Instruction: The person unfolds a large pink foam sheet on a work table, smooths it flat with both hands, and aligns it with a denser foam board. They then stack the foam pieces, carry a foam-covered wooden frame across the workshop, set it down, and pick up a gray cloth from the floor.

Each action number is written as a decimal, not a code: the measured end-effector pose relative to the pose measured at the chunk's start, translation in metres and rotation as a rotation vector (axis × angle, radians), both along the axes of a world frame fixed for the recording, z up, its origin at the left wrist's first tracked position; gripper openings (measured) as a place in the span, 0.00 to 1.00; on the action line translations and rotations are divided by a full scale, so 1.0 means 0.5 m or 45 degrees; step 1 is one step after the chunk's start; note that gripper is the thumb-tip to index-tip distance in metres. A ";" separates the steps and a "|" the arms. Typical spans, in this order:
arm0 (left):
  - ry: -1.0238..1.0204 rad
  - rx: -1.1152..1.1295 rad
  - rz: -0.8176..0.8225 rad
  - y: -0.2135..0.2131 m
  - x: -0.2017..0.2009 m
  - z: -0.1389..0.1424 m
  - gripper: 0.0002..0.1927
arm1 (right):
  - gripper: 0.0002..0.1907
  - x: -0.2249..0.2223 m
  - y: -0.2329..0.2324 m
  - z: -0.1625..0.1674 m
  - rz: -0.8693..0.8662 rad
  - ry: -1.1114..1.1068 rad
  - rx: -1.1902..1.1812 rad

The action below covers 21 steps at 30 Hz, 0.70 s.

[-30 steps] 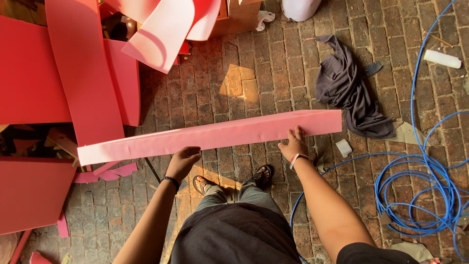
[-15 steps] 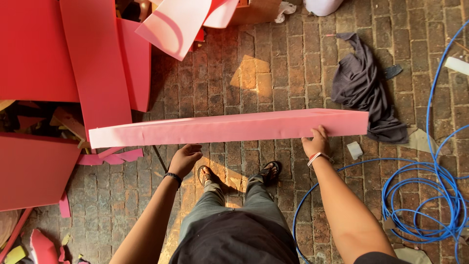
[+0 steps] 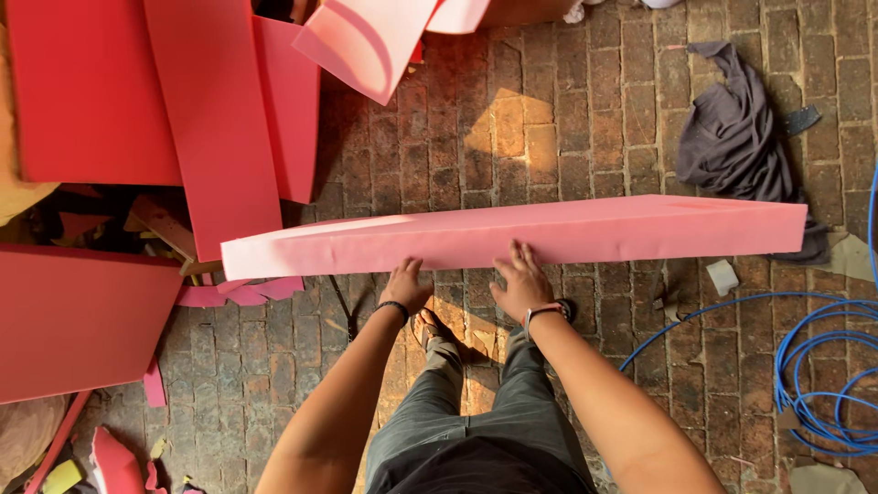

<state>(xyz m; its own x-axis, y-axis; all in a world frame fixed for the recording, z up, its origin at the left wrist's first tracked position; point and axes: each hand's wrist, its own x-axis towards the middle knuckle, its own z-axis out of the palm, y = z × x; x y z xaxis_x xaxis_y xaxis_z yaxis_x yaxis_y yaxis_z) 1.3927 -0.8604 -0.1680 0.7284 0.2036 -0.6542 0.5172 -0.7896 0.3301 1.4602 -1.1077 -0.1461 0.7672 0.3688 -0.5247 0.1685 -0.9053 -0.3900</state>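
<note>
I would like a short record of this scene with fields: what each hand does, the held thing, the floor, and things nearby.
left hand: grips the near edge of the pink foam strip
right hand: rests on the same edge, fingers spread
held thing: long, level, across the view
floor: brick paving
left side: red foam sheets
right side: dark cloth, blue cable

We see a sunlit brick floor [image 3: 549,119], dark cloth [image 3: 732,137] at one o'clock, blue cable [image 3: 823,384] at four.
</note>
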 end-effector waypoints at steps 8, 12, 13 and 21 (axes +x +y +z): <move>0.128 -0.037 0.015 0.157 -0.076 0.019 0.42 | 0.24 -0.021 0.040 0.024 -0.153 0.184 -0.099; 0.038 -0.173 0.238 0.223 -0.088 0.021 0.39 | 0.23 -0.019 0.057 0.019 -0.182 0.158 -0.150; 0.099 -0.201 0.316 0.237 -0.093 0.024 0.39 | 0.22 -0.020 0.072 0.019 -0.119 0.072 -0.139; -0.426 -2.165 1.345 0.244 -0.161 0.224 0.31 | 0.14 -0.106 0.283 0.124 -0.717 0.598 0.990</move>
<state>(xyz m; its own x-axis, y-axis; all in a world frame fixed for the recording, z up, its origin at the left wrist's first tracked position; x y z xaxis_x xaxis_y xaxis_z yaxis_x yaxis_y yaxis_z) 1.3124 -0.7385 -0.0561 0.8688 -0.0077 -0.4950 0.2498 0.8701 0.4248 1.4073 -0.9661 -0.0841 0.7139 0.3847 -0.5851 -0.5136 -0.2803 -0.8109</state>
